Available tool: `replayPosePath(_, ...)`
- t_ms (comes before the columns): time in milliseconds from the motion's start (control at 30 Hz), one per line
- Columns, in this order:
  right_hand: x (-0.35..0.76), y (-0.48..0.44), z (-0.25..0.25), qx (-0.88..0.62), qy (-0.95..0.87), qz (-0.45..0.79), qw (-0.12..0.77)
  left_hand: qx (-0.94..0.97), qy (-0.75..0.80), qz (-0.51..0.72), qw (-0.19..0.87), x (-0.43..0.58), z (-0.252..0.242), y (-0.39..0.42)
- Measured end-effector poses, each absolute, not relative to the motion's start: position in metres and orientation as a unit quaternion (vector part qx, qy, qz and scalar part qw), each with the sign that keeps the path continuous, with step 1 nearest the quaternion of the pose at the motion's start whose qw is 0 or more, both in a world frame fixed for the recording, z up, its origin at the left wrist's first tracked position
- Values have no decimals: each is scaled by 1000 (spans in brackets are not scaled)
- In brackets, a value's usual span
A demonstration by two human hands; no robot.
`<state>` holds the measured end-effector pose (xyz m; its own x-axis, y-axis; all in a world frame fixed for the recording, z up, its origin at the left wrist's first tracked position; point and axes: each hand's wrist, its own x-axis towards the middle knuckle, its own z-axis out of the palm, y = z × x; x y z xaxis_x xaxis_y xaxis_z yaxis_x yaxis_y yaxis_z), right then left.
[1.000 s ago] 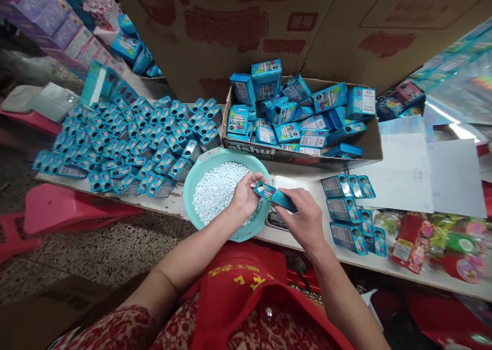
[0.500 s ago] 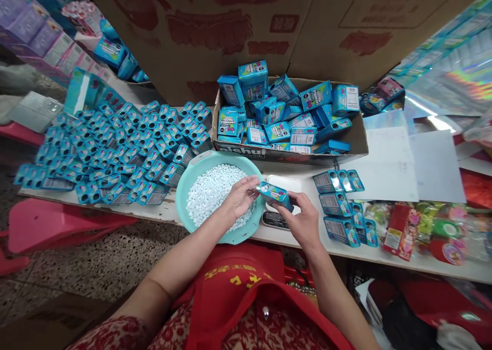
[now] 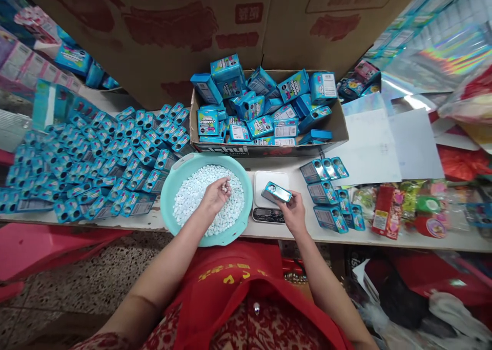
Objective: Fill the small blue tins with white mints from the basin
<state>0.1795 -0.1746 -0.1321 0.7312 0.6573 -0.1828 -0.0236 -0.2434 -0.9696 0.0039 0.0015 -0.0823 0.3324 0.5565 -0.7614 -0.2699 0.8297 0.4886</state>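
My left hand point(image 3: 216, 196) is over a light teal basin point(image 3: 168, 209). Its fingers are curled, with a few small white candies point(image 3: 225, 187) at their tips. Many more loose white candies point(image 3: 200, 186) fill the basin below. In my right hand point(image 3: 295, 214) is a small blue candy box point(image 3: 277, 191), tilted, its top opening showing white candies inside. That box is just above a white kitchen scale point(image 3: 265, 178), partly covering it; whether they touch I cannot tell.
Several blue candy boxes point(image 3: 326, 192) stand in rows right of the scale. Behind is a carton point(image 3: 238, 149) heaped with blue boxes. A wide spread of open-topped boxes point(image 3: 96, 165) covers the left. Paper sheets point(image 3: 369, 145) and packaged sweets point(image 3: 388, 211) lie at right.
My left hand has drawn back from the box to above the basin. The box has tipped so its opening shows, and my right hand keeps hold of it. The view has shifted right.
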Motion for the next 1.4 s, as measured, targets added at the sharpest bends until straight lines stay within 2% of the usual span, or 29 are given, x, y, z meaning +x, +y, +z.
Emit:
replayPosePath(200, 186, -195, -140, -749, -266, 284, 536, 127, 522, 233, 811, -10, -89, 4)
replayPosePath(300, 197, -218, -126, -817, -310, 159, 460, 145, 520, 225, 811, -14, -90, 6)
replayPosePath(433, 219, -256, -115, -909, -273, -45, 312, 196, 536, 234, 788, -16, -89, 8)
replayPosePath(533, 230, -271, -116, -935, -251, -69, 240, 230, 552, 236, 766, -14, -89, 9)
replayPosePath(700, 237, -270, -123, -952, -236, -91, 171, 309, 537, 207, 757, -8, -88, 7)
replayPosePath(800, 238, -270, -126, -954, -230, -104, 163, 373, 535, 169, 739, -1, -85, 3)
replayPosePath(967, 231, -275, -129, -929, -300, -38, 215, 550, 477, 108, 676, 22, -77, -12)
replayPosePath(1033, 226, -273, -130, -921, -321, -5, 222, 676, 416, 67, 604, 37, -73, -22)
replayPosePath(1133, 219, -266, -130, -916, -325, 18, 235, 851, 320, -33, 415, 60, -70, -39)
replayPosePath(1233, 214, -263, -128, -923, -291, 26, 251, 927, 243, -122, 259, 77, -70, -51)
replayPosePath(1300, 212, -266, -126, -934, -250, 55, 249, 938, 230, -138, 220, 81, -69, -54)
replayPosePath(1400, 211, -274, -124, -948, -174, 100, 248, 922, 293, -82, 241, 68, -60, -47)
